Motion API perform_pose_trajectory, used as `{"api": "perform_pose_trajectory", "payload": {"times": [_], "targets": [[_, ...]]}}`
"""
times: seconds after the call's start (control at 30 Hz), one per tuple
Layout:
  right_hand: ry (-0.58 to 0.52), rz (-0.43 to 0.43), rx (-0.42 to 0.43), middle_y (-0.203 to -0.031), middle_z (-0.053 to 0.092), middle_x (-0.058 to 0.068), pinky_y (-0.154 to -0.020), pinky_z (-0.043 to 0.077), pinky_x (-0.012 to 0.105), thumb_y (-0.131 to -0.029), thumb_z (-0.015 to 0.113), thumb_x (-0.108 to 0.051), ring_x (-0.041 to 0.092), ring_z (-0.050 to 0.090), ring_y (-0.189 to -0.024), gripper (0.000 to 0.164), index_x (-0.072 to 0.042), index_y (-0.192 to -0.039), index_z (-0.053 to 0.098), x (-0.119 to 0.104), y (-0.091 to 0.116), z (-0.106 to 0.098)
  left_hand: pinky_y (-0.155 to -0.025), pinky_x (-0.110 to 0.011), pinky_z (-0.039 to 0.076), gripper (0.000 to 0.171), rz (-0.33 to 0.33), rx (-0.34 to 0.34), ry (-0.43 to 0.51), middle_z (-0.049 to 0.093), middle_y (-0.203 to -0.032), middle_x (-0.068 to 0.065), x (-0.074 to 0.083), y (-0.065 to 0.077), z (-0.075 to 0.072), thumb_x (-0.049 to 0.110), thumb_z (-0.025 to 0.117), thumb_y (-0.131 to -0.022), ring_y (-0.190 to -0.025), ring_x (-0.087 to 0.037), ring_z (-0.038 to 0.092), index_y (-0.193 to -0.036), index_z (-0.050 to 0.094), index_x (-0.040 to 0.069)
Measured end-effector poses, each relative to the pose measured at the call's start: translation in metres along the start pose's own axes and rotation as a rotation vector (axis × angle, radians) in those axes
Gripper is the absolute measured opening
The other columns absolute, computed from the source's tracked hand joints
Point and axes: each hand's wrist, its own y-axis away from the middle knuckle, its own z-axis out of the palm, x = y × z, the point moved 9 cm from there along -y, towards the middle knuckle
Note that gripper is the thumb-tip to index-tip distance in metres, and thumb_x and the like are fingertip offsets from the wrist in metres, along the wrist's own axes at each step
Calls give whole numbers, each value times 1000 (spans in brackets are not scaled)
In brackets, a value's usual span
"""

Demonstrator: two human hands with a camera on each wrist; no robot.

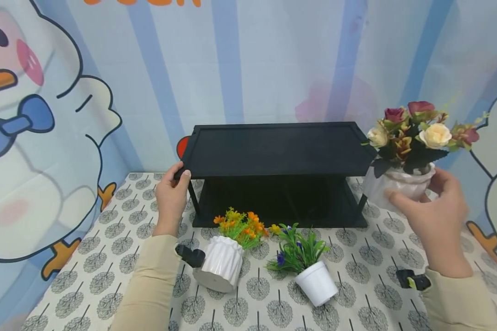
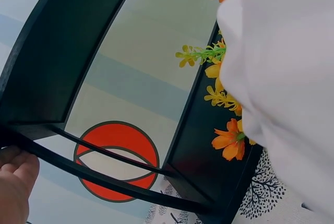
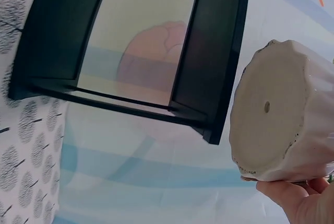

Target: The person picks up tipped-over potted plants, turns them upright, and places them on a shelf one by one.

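Observation:
In the head view my left hand grips the left front corner of a black two-tier shelf, thumb on the near edge. My right hand holds a white ceramic flowerpot with burgundy and cream artificial roses. That pot is raised beside the shelf's right end, its fluted wall between thumb and fingers. The right wrist view shows the pot's flat base with a small hole. In the left wrist view, fingers touch the shelf's end at the top tier.
Before the shelf, a white fluted pot with orange and yellow flowers lies tilted on the patterned tablecloth. To its right a smaller white pot with purple flowers and green leaves leans over. Behind hangs a striped cartoon curtain.

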Motion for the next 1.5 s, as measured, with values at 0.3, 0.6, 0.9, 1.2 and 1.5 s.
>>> {"api": "perform_pose_trajectory", "payload": {"times": [0.3,0.6,0.9,1.2,1.5], "targets": [[-17,-53,10,-110,47,-13,-80,38,16,-67,81,-28,1,42,-100,73,-17,-131,46,-21,-23,14,-82,-35,44,41,0,2,-16,52,-133,-8,0,0,-1,31,54,-94,-103,-23,55,-133,53,17],[-28,-83,25,-111,47,-12,-79,32,20,-68,79,-35,4,41,-100,71,-17,-128,46,-36,-44,28,-89,-39,45,41,-4,11,-21,50,-135,-7,-4,0,-1,31,54,-94,-108,-23,55,-132,53,18],[-84,-142,31,-111,48,-8,-77,35,20,-68,79,-34,5,43,-101,72,-13,-127,45,-48,-60,53,-84,-37,44,41,-9,5,-12,51,-134,-9,-5,-2,-1,33,53,-94,-105,-23,55,-133,52,19],[-73,-166,32,-111,48,-3,-78,37,24,-67,78,-35,11,43,-102,73,-9,-127,45,-42,-69,78,-92,-41,44,43,-38,-16,-3,47,-138,-8,-13,0,0,33,52,-94,-113,-24,53,-135,50,19],[-97,-176,5,-107,44,-4,-76,34,23,-67,78,-35,12,40,-97,73,-7,-125,43,-37,-75,91,-93,-40,44,43,-32,-28,5,47,-136,-8,-7,0,4,34,51,-95,-115,-22,52,-136,48,20]]}}
